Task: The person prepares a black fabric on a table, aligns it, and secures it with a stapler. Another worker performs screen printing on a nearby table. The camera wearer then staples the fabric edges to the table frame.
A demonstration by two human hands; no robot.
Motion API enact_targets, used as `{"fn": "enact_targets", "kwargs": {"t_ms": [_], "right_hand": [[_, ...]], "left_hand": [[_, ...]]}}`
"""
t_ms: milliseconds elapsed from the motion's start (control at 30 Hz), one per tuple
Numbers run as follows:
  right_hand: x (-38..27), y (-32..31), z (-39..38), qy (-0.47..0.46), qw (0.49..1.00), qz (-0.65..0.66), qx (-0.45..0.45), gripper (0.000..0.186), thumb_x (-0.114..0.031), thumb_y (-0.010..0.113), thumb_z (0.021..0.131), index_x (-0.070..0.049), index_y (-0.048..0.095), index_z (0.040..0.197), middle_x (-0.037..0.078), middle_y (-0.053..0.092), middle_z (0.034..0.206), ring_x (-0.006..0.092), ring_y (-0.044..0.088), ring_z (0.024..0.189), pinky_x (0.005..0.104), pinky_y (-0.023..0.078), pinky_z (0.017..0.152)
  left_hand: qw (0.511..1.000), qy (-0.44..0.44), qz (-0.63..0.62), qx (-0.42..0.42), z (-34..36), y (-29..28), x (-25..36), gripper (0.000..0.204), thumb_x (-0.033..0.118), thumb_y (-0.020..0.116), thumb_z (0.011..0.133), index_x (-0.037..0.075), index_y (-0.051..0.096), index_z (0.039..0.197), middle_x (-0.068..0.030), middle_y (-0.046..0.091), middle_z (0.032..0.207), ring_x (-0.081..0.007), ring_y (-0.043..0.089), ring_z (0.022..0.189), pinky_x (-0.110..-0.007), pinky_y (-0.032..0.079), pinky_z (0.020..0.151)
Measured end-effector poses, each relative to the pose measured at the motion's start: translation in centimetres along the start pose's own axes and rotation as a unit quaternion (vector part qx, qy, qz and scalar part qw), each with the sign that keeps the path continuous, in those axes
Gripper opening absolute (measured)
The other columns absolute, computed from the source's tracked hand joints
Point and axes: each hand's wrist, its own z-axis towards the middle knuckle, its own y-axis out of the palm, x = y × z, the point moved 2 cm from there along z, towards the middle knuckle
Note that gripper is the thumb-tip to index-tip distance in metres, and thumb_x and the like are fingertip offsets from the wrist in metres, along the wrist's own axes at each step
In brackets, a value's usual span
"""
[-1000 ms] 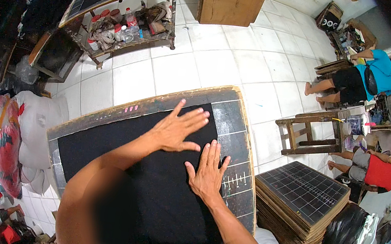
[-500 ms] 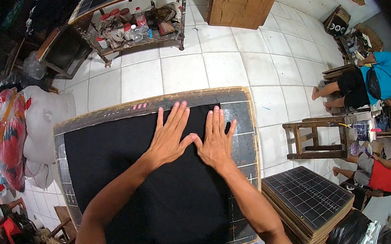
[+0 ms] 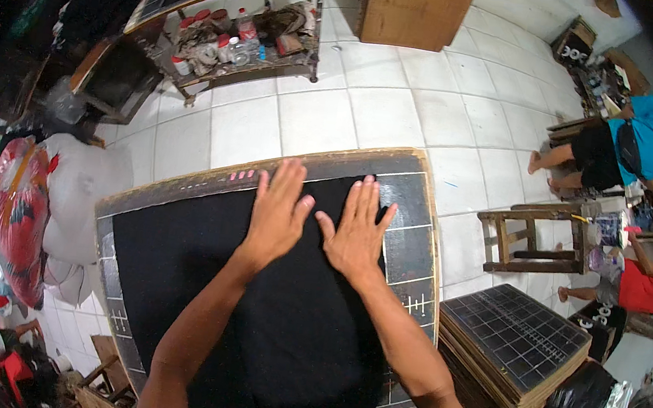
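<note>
Black fabric (image 3: pixel 179 292) lies spread over a dark board (image 3: pixel 411 206) with white grid lines and a worn wooden rim. My left hand (image 3: pixel 277 214) rests on the cloth near its far edge, fingers stretched forward and reaching slightly past that edge onto the board. Beside it, my right hand (image 3: pixel 356 227) lies flat at the fabric's far right corner, fingers extended and thumb out to the left. A small gap separates the two thumbs. Neither hand holds anything. Small pink marks (image 3: pixel 241 174) show on the board's far strip, left of my left hand.
A stack of gridded boards (image 3: pixel 516 338) stands close on the right, with black plastic bags (image 3: pixel 578 402) beyond. Farther right are a wooden stool (image 3: pixel 536 236) and two people. Stuffed bags (image 3: pixel 20 205) sit at left; a cluttered shelf table (image 3: pixel 240 41) stands at the far left.
My thumbs, which were touching, have come apart. My left hand has shifted a little left and forward, its fingers now past the cloth's edge. The view has shifted slightly.
</note>
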Motion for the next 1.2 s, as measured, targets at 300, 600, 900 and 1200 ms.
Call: {"fn": "enact_targets", "kwargs": {"t_ms": [300,600,900,1200], "right_hand": [[0.6,-2.2,-2.1,-0.479,0.839,0.024,-0.256,0.082,-0.064,0.033,0.101,-0.004,0.028,0.157,0.01,0.017,0.167,0.0242,0.011,0.156,0.0493,0.006,0.126],[-1.3,0.6,4.1,-0.678,0.668,0.053,-0.303,0.084,-0.065,0.029,0.101,-0.006,0.02,0.159,0.011,0.014,0.168,0.026,0.01,0.156,0.0496,0.004,0.127],[3.9,-5.0,3.8,-0.356,0.905,-0.063,-0.225,0.085,-0.059,0.039,0.1,0.004,0.025,0.156,0.019,0.015,0.167,0.0309,0.009,0.156,0.0567,0.005,0.124],[5.4,-2.1,-11.3,-0.11,0.975,0.05,-0.185,0.085,-0.059,0.048,0.097,0.0,0.03,0.155,0.018,0.019,0.166,0.0313,0.014,0.155,0.0637,0.005,0.12]], "left_hand": [[0.977,0.131,0.108,-0.131,-6.9,-6.1,-7.5,0.08,0.05,0.066,0.089,0.003,0.041,0.149,-0.0178,0.036,0.158,-0.0341,0.027,0.15,-0.059,0.017,0.12],[0.99,0.064,0.118,-0.042,-7.0,-7.0,-5.6,0.103,0.059,0.06,0.091,-0.005,0.014,0.157,-0.0257,0.011,0.165,-0.0409,0.008,0.154,-0.059,0.007,0.122],[0.987,0.161,0.001,-0.026,0.1,-1.6,0.9,0.091,0.062,0.049,0.096,0.0,0.021,0.157,-0.0237,0.019,0.164,-0.0379,0.015,0.154,-0.057,0.008,0.123],[0.896,0.365,0.087,-0.237,5.2,4.1,0.8,0.094,0.074,0.04,0.092,0.007,0.03,0.157,-0.0087,0.024,0.166,-0.0222,0.019,0.154,-0.059,0.002,0.124]]}}
